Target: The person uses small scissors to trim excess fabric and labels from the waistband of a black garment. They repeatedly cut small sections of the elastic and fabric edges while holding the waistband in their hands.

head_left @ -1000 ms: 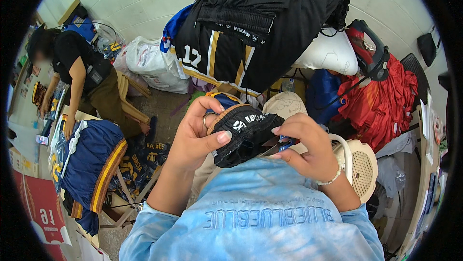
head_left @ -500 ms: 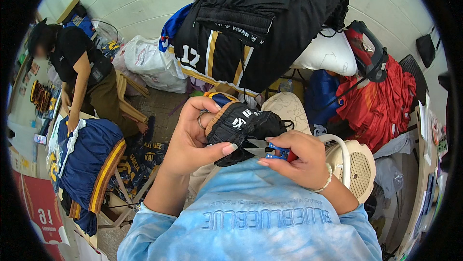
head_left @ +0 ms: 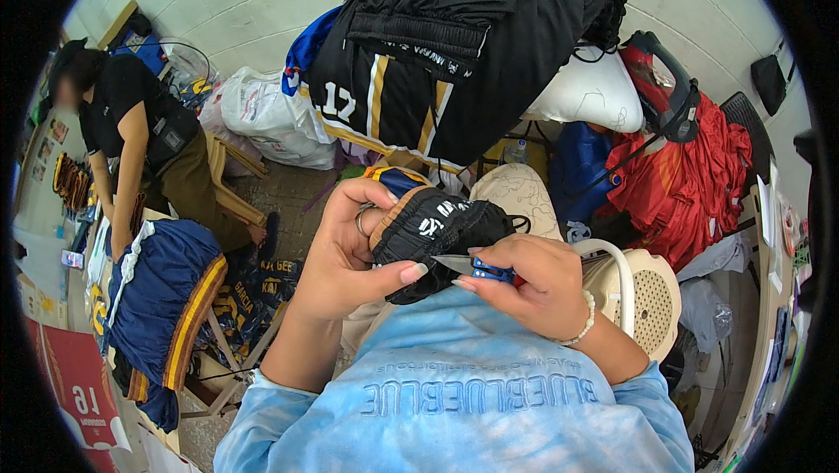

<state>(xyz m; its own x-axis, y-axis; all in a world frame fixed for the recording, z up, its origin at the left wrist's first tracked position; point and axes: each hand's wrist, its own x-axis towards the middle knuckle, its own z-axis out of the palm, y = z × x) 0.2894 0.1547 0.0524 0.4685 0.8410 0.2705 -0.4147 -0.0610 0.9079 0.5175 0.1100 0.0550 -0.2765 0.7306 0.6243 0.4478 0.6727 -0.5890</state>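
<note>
In the middle of the frame, a black, softly gathered cloth garment with white lettering on its elastic band (head_left: pixel 441 221) is bunched up above the light blue tie-dyed shirt (head_left: pixel 472 429) of the wearer. The fingers of the left hand (head_left: pixel 343 250) are pinching its left side, the thumb pressed along the lower front; the fingers of the right hand (head_left: pixel 544 285) are closed around small metal snips with blue handles (head_left: pixel 491 270), whose pointed blade lies against the dark folds. The main danger, I think, is that this tip ends near the left thumb: if the cloth gives way suddenly, the point could prick the skin. Also, because black folds hide black thread, a blade could bite the fabric itself and leave a hole. The elastic is wrinkled and springy, so a loose pinch might let it slip. A thin black cord loop (head_left: pixel 522 224) stands out at the right of the bundle and might be caught by mistake. The snips look hard and smooth, while the cloth seems limp and slightly shiny.
</note>
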